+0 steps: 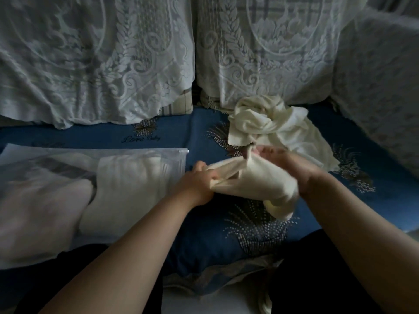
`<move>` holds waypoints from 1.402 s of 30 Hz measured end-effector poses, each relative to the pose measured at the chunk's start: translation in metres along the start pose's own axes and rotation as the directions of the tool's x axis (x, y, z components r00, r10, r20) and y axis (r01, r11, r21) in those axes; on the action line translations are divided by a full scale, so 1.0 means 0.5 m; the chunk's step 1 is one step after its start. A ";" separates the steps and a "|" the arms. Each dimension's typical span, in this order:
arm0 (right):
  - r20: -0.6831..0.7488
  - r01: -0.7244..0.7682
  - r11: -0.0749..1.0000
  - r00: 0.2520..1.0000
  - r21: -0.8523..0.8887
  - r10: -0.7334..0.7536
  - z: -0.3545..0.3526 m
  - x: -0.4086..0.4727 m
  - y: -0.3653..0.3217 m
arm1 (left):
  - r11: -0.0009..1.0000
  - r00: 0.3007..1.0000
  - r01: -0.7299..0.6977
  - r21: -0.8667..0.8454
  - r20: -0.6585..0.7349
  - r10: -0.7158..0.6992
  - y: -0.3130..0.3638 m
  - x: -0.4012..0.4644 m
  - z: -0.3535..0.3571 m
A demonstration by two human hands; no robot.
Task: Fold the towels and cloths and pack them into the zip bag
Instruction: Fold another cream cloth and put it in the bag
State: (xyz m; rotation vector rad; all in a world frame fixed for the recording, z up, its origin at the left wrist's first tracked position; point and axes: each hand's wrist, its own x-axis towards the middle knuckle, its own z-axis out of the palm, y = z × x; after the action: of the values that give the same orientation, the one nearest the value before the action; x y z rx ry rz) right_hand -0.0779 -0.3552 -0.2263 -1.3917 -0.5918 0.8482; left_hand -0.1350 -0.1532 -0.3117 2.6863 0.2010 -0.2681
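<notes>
Hands meet at the centre of the frame: we see the left hand [199,177] with fingers curled round one end of a cream cloth [249,184], while the right hand [288,168] pinches its other end, the cloth bunched between them above the blue cushion [204,234]. More cream cloths [269,123] lie heaped just above, centre right. At left we find the zip bag [68,200], lying flat with folded pieces inside.
</notes>
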 end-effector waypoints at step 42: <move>0.143 -0.295 0.891 0.922 -0.344 0.361 -0.005 -0.072 0.148 | 0.306 0.921 0.214 -0.928 0.087 -0.379 0.037 0.028 -0.006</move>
State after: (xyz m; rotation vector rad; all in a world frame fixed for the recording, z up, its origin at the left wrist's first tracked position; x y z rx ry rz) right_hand -0.1092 -0.3873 -0.2953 -1.7432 -0.6801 1.2211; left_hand -0.1174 -0.1669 -0.3046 1.4591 0.6857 -0.0119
